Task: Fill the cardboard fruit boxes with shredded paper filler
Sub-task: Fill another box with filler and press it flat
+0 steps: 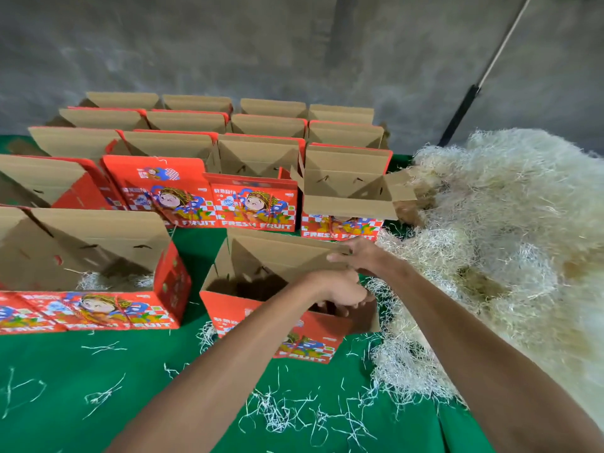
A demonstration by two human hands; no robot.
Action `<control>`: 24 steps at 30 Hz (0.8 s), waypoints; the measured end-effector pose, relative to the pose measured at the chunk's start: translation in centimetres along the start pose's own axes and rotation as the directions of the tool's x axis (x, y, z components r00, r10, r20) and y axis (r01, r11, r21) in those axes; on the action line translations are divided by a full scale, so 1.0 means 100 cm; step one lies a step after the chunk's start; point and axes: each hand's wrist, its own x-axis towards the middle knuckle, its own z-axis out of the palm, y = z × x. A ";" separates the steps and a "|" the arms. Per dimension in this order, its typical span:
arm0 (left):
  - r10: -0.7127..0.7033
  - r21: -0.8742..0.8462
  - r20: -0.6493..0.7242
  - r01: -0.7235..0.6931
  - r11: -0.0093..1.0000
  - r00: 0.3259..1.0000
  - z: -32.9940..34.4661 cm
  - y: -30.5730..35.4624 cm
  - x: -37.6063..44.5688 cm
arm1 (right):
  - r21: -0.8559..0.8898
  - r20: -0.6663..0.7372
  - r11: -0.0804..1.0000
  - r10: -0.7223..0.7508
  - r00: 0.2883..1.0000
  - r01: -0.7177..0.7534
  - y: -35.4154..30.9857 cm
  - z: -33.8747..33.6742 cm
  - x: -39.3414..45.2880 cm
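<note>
An open red fruit box (pixel 261 282) stands on the green table just in front of me, its inside dark and bare as far as I can see. My left hand (pixel 340 289) grips the box's right side flap at the near corner. My right hand (pixel 359 256) holds the top edge of the tall back flap at its right end. A big heap of pale shredded paper (pixel 496 230) lies to the right, touching the box's right side. Another open box (pixel 98 269) at the left holds a little shredded paper in its bottom.
Several rows of open red "FRESH FRUIT" boxes (pixel 255 197) stand behind, reaching back to a grey wall. Loose paper strands (pixel 294 413) are scattered over the green tablecloth (pixel 81 380) in front. A pole (pixel 470 99) leans at the back right.
</note>
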 end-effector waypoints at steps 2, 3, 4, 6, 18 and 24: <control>0.044 0.039 0.003 -0.044 0.998 0.999 0.006 0.002 -0.002 | 0.161 0.071 0.987 -0.031 0.997 0.019 0.011 0.000 -0.010; 0.057 0.088 -0.008 -0.056 0.995 0.998 0.008 0.003 -0.002 | 0.239 0.103 0.971 -0.049 0.993 0.023 0.016 0.000 -0.015; 0.069 0.117 0.004 -0.068 0.991 0.998 0.012 0.005 -0.002 | 0.282 0.133 0.959 -0.061 0.989 0.021 0.023 0.000 -0.021; 0.072 0.069 0.118 -0.080 0.994 0.990 0.017 0.007 -0.001 | 0.298 0.185 0.955 -0.070 0.980 0.012 0.028 0.001 -0.028; 0.257 -0.124 0.199 -0.236 0.964 0.946 0.052 0.022 0.016 | 0.297 0.239 0.955 -0.080 0.968 0.006 0.067 0.000 -0.061; 0.300 -0.111 0.005 -0.298 0.948 0.954 0.061 0.024 0.031 | 0.531 0.066 0.840 0.093 0.993 -0.114 0.123 -0.011 -0.070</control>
